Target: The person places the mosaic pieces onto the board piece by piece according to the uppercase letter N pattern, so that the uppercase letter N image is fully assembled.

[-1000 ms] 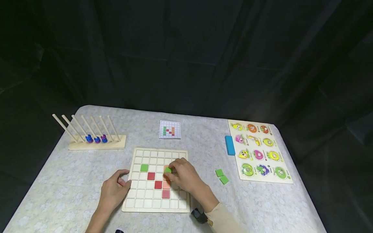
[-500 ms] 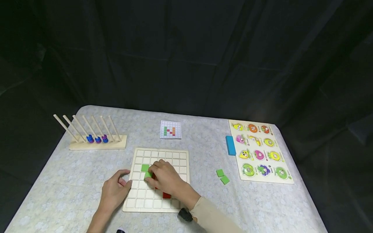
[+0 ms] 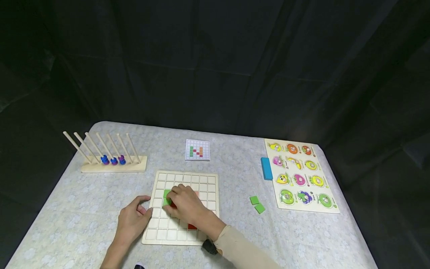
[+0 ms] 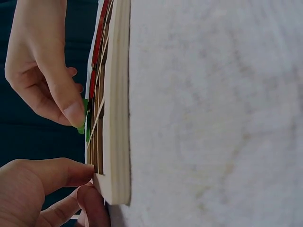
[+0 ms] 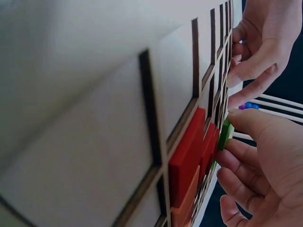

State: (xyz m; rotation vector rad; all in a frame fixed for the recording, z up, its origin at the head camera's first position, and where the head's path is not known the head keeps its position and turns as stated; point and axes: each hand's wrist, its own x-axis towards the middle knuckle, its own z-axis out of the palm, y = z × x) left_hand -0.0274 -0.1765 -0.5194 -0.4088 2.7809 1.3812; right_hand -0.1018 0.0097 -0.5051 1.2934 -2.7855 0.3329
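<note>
A wooden grid board [image 3: 171, 234] lies on the table. My right hand [image 3: 188, 207] is over its middle, pinching a green square tile [image 5: 226, 135] between thumb and fingers. That tile sits at a cell just below another green tile [image 3: 167, 192]. Red tiles [image 5: 187, 161] and an orange tile [image 5: 183, 213] lie in the board's cells, mostly hidden under the right hand in the head view. At the board's left edge my left hand [image 3: 132, 222] grips the rim, its thumb and curled fingers against the wood [image 4: 116, 142].
Two loose green tiles [image 3: 257, 204] lie right of the board. Behind it is a pattern card [image 3: 197, 150]. A peg stand [image 3: 114, 169] with blue and purple pieces is back left. At right are a blue block [image 3: 266, 168] and a fruit puzzle board [image 3: 297, 175].
My right hand has carried the green tile leftward across the board, from above the orange tiles to the cell below the other green tile. The left hand has stayed at the edge.
</note>
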